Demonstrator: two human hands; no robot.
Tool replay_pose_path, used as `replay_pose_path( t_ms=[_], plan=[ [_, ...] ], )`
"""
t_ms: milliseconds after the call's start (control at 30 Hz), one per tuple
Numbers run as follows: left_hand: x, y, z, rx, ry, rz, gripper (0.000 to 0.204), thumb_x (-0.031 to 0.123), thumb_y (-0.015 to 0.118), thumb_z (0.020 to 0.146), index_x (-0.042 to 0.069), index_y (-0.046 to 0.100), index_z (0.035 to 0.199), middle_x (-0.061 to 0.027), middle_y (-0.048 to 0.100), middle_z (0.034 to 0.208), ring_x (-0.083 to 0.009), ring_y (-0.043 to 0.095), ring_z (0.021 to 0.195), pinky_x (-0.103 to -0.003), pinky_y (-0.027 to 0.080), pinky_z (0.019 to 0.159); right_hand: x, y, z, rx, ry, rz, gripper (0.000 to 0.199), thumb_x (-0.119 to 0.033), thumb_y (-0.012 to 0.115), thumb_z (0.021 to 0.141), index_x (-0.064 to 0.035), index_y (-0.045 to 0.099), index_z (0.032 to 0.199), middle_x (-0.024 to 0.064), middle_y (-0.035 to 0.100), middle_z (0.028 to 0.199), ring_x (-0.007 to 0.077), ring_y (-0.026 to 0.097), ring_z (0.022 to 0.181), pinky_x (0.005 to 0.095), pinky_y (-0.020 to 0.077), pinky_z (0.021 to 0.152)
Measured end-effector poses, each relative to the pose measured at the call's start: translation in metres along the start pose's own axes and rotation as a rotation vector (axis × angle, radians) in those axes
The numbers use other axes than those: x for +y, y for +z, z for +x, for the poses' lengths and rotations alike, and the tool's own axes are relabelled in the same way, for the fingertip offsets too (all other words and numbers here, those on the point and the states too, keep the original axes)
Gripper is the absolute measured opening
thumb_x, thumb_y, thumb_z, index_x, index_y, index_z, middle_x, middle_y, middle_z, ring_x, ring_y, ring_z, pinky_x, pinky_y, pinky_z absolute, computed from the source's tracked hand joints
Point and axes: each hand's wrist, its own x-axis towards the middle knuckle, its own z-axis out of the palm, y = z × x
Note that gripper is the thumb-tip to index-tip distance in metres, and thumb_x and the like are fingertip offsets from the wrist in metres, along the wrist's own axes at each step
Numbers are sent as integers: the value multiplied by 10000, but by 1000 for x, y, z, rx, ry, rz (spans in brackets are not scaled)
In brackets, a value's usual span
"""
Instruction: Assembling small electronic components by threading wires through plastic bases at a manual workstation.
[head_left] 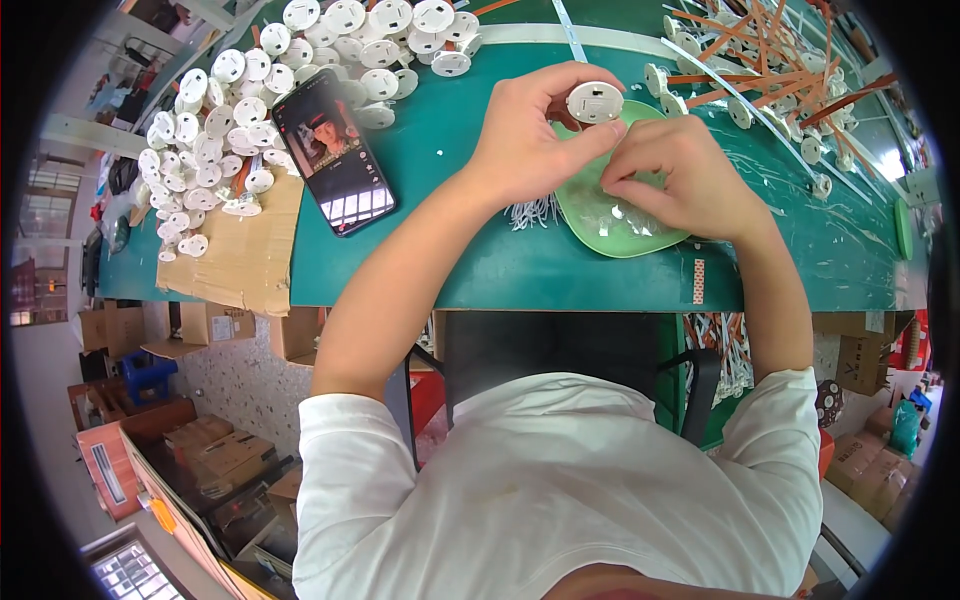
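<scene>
A round white plastic disc with a slotted face (595, 103) is gripped between the thumb and fingers of my left hand (540, 130), above the far rim of a green plate (610, 238). Just right of it, my right hand (680, 175) hovers over the plate with thumb and fingertips pinched together. Whatever the pinch holds, if anything, is too small to make out. Small clear pieces (618, 218) lie on the plate below. A bundle of thin white strands (533, 213) sits by the plate's left edge.
Many similar white discs (228, 66) are heaped at the far left, partly on cardboard (240, 245). A phone (335, 150) lies beside them. Brown strips with discs (770, 80) pile up at the far right. A black chair (550, 345) stands at the green table's front edge.
</scene>
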Motion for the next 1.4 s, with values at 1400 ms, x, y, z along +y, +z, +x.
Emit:
replay_pose_path(
  t_ms=[1400],
  plan=[
    [6,0,-2,18,15,-63,350,-8,712,880,17,634,1220,-69,691,1067,-117,663,986,-275,550,840,-12,5,-1,517,431,199,108,-35,723,876,30,723,963,48,721,851,97,677,751,234,543,690]
  ],
)
